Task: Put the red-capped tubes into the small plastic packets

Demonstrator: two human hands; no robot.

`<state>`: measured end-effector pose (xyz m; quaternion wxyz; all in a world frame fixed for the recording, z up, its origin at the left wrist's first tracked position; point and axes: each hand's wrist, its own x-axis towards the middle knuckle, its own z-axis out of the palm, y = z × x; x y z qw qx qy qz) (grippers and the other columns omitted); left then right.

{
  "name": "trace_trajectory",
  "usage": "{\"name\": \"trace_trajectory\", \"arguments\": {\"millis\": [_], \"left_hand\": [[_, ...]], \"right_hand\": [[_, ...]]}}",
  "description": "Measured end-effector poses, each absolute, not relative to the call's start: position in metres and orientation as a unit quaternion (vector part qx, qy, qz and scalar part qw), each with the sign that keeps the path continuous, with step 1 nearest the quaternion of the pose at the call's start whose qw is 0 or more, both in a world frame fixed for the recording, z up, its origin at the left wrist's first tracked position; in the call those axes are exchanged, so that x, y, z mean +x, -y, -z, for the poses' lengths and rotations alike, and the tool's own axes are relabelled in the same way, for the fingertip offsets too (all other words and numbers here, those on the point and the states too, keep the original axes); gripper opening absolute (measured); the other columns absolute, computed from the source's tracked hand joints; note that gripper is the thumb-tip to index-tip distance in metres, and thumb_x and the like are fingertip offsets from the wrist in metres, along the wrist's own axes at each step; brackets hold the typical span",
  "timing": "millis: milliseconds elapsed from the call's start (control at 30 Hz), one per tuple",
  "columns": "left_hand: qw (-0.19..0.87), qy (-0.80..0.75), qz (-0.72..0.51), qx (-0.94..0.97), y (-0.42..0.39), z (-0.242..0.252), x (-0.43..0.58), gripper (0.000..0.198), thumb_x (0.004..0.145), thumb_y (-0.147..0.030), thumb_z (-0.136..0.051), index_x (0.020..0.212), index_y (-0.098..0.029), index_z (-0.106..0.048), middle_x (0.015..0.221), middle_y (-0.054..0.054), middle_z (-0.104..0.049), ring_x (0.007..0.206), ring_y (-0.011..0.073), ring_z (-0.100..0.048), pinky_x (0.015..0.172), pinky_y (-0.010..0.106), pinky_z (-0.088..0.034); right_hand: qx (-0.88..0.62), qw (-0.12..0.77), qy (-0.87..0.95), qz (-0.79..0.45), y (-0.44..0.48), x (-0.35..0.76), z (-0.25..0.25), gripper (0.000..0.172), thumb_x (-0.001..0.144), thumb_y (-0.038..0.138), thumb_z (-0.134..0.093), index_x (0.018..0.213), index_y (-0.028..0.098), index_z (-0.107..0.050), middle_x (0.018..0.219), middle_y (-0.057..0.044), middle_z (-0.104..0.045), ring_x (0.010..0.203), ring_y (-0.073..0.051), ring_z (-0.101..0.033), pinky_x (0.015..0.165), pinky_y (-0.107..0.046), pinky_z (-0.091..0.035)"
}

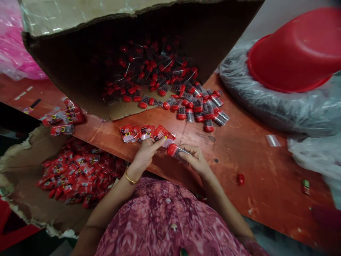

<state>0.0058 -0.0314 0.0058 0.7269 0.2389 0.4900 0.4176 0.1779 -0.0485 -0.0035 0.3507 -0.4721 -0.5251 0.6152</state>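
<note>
Well, my right hand [195, 158] grips a jar [173, 150] over the table [247, 149], near my left hand [146, 151], whose fingertips meet the cards [147, 131]; whether they pinch one, I can't tell. A slack grip could drop the jar; a drag might scatter the cards.

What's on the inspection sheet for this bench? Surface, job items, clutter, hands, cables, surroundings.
Surface: orange-red table, marked with dark spots.
Job items: red-ended container in the right hand; red printed cards in a row; loose containers spilling from the cardboard box.
Clutter: small red piece, clear plastic piece.
Hands: right grips the container; left hand at the cards' right end, grip unclear.
Cables: nothing seen.
Surroundings: torn-edged carton holding red packets; red tub on a plastic-wrapped bundle.
</note>
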Motion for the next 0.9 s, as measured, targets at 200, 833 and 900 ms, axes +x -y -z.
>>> {"name": "trace_trajectory", "arguments": {"millis": [200,833,900], "left_hand": [[0.697,-0.527,-0.453,0.174,0.029,0.002,0.002,0.033,0.056,-0.042,-0.08,0.061,-0.015,-0.062,0.057,-0.001,-0.065,0.05,0.0097,-0.061,0.05,0.019,-0.05],[0.672,-0.503,-0.407,0.361,0.03,-0.009,0.002,0.029,0.058,-0.042,-0.077,0.053,-0.016,-0.067,0.054,-0.001,-0.063,0.051,0.0102,-0.051,0.054,0.023,-0.04],[0.659,-0.516,-0.407,0.366,0.031,-0.009,0.004,0.025,0.057,-0.039,-0.078,0.055,-0.016,-0.068,0.054,-0.001,-0.064,0.052,0.0106,-0.052,0.056,0.023,-0.042]], "right_hand": [[-0.47,0.349,0.535,-0.609,0.054,0.178,0.001,0.028,0.069,0.044,-0.062,0.071,0.016,-0.064,0.053,0.003,-0.051,0.047,-0.009,-0.038,0.046,-0.022,-0.031],[-0.48,0.332,0.553,-0.594,0.053,0.176,-0.003,0.019,0.068,0.034,-0.061,0.071,0.016,-0.066,0.056,0.002,-0.055,0.049,-0.01,-0.044,0.05,-0.023,-0.033],[-0.478,0.335,0.554,-0.594,0.053,0.175,-0.003,0.018,0.068,0.033,-0.061,0.07,0.016,-0.065,0.054,0.002,-0.053,0.048,-0.009,-0.042,0.048,-0.023,-0.032]]}}
